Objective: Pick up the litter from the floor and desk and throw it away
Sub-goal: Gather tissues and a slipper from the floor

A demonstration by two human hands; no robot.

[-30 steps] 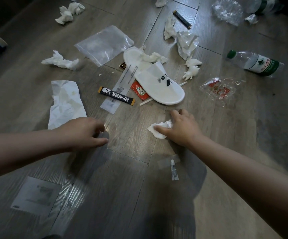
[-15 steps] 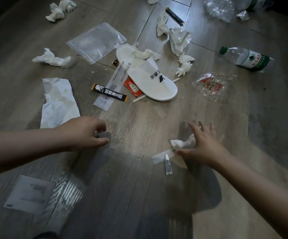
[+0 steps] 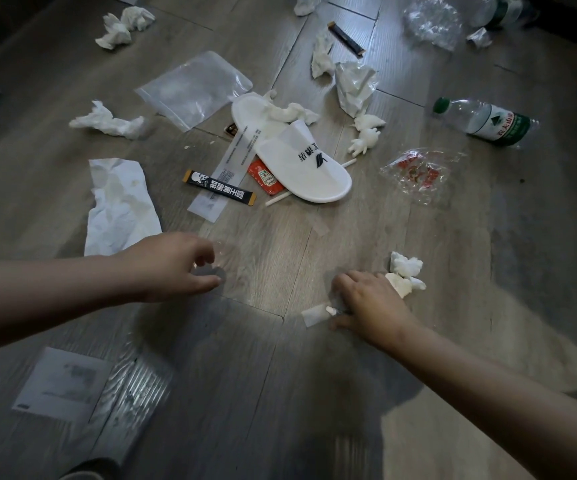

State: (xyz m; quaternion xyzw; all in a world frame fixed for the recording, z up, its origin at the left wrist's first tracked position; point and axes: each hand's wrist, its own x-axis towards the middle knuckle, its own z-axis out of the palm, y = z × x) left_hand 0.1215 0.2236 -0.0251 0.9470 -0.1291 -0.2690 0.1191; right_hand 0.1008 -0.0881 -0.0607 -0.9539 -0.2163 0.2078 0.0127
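Still strewn with litter, the floor (image 3: 280, 393) of grey wood-grain planks shows little cleared. A white fabric slipper (image 3: 301, 168), a creased paper sheet (image 3: 121, 206), a frosted plastic bag (image 3: 193, 88), a dented clear bottle (image 3: 488, 123) with a green cap, a glossy black sachet (image 3: 219, 187) and a red ketchup packet (image 3: 264, 176) lie where they were a second ago. The right hand (image 3: 370, 299), a second ago nearer the slipper and clutching a wad of tissue (image 3: 404, 271), has swung back toward the person. It has come down on a small white tube (image 3: 331, 310) that lies on a scrap of clear wrapper (image 3: 314, 315). Thumb and fingers curl round the tube. The soft, crumpled tissue juts from the hand's far edge, though whether it is gripped cannot be told. That suggests a second piece is being gathered before any trip to a bin, which is not in view. The left hand (image 3: 173, 268) hovers over the floor just beside the sheet, fingers loosely curled, grasping nothing.
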